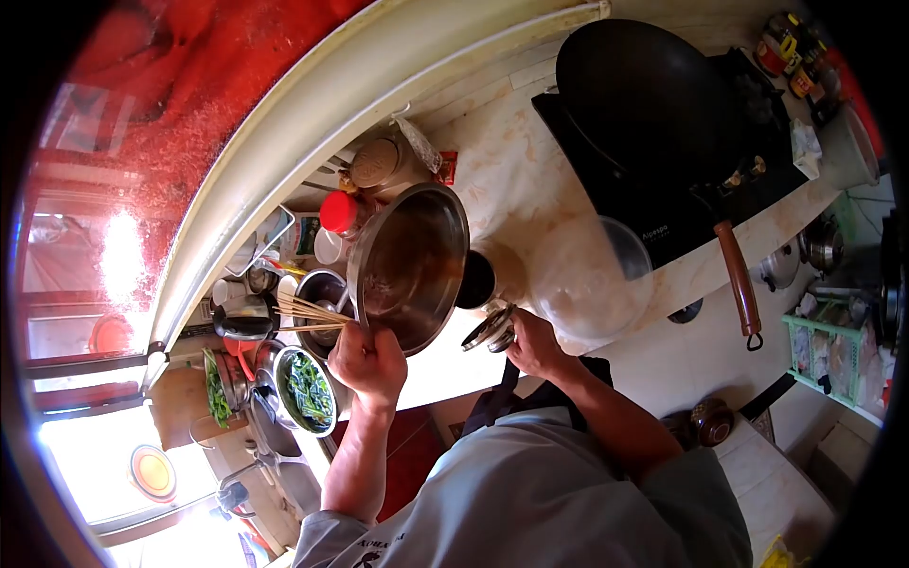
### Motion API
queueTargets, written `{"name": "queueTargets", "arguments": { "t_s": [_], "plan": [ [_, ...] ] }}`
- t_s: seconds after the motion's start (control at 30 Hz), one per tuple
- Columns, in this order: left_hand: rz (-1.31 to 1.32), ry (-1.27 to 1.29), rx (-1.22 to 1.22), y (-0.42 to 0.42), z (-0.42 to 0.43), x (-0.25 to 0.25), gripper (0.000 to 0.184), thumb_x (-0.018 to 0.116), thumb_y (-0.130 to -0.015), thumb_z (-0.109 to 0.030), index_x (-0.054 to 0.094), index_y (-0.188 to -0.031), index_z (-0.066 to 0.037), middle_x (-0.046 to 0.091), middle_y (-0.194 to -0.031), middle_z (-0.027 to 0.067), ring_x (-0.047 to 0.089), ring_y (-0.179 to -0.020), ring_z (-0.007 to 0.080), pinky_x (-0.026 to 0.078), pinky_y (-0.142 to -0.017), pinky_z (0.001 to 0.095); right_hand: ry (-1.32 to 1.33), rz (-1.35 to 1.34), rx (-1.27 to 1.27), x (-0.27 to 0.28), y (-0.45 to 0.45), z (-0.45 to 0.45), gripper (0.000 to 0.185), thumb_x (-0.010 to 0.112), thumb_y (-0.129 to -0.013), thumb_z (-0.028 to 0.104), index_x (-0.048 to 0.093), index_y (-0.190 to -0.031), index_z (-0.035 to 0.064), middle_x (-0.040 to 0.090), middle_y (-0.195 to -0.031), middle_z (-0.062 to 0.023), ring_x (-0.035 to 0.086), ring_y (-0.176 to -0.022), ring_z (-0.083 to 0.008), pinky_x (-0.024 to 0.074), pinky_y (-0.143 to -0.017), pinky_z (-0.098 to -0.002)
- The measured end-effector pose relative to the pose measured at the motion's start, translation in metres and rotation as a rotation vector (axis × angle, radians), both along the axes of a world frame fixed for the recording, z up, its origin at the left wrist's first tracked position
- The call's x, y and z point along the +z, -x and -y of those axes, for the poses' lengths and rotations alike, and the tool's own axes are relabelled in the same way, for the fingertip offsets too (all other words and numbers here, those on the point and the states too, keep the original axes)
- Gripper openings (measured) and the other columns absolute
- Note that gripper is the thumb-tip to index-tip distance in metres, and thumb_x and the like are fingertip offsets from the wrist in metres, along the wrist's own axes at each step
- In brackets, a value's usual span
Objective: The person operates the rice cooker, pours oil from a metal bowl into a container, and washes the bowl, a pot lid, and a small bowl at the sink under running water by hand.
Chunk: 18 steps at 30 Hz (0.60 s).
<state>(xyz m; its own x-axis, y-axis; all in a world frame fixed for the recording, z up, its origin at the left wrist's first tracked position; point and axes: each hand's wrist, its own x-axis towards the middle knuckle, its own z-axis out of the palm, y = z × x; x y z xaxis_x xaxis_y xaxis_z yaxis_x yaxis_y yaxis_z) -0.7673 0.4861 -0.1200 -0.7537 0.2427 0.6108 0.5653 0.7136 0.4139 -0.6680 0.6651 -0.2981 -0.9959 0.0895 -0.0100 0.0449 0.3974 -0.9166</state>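
My left hand [369, 367] is closed on the near rim of a steel basin [412, 270], which is tilted so its wet-looking brownish inside shows. Several wooden chopsticks [312, 312] stick out leftward beside that hand; whether the fingers grip them too, I cannot tell. My right hand [538, 346] pinches a small round lid [489, 329] with a shiny rim, held tilted just right of the basin. Close above the lid stands a dark-mouthed round container [476, 281]. A large translucent plastic bowl [592, 284] sits on the counter to its right.
A black wok [649, 99] with a wooden handle [736, 275] rests on the black cooktop [597, 185], its handle jutting past the counter edge. A bowl of green vegetables [308, 390], a kettle [244, 317] and a red-lidded jar [338, 212] crowd the left side. Sauce bottles [781, 47] stand behind the cooktop.
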Motion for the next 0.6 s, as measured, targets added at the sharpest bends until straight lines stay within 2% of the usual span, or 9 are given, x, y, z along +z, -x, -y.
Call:
{"name": "queueTargets", "arguments": {
  "t_s": [0.1, 0.4, 0.5, 0.6],
  "plan": [
    [-0.002, -0.051, -0.003, 0.001, -0.006, 0.000, 0.023, 0.052, -0.072, 0.004, 0.035, -0.060, -0.006, 0.041, -0.047, 0.0066, 0.042, -0.035, 0.0207, 0.035, -0.038, 0.0309, -0.001, -0.002, -0.004, -0.004, 0.000, 0.002, 0.041, 0.065, -0.081, 0.013, 0.053, -0.119, 0.0004, 0.065, -0.105, -0.0211, 0.066, -0.093, -0.0366, 0.0537, -0.079, -0.0432],
    [-0.070, 0.008, -0.027, 0.005, -0.013, 0.000, 0.025, 0.052, -0.072, 0.004, 0.034, -0.058, -0.007, 0.039, -0.045, 0.0076, 0.040, -0.034, 0.0221, 0.034, -0.037, 0.0330, 0.008, -0.039, -0.011, -0.008, 0.000, 0.003, 0.038, 0.067, -0.084, 0.018, 0.054, -0.114, -0.0009, 0.065, -0.101, -0.0219, 0.065, -0.090, -0.0382, 0.0532, -0.077, -0.0441],
    [-0.061, 0.006, -0.050, 0.006, -0.008, -0.004, 0.019, 0.053, -0.076, 0.004, 0.041, -0.064, -0.006, 0.044, -0.049, 0.0059, 0.038, -0.038, 0.0134, 0.034, -0.040, 0.0281, 0.013, -0.060, -0.021, -0.012, 0.000, 0.004, 0.038, 0.067, -0.083, 0.018, 0.054, -0.114, -0.0011, 0.064, -0.101, -0.0220, 0.065, -0.089, -0.0383, 0.0532, -0.076, -0.0443],
    [-0.096, 0.012, -0.064, 0.006, -0.009, -0.004, 0.019, 0.053, -0.076, 0.004, 0.041, -0.064, -0.006, 0.043, -0.049, 0.0056, 0.038, -0.038, 0.0131, 0.033, -0.040, 0.0281, 0.016, -0.066, -0.026, -0.011, 0.000, 0.004, 0.038, 0.067, -0.083, 0.017, 0.054, -0.113, -0.0011, 0.064, -0.100, -0.0219, 0.065, -0.089, -0.0380, 0.0533, -0.076, -0.0442]
  ]
}}
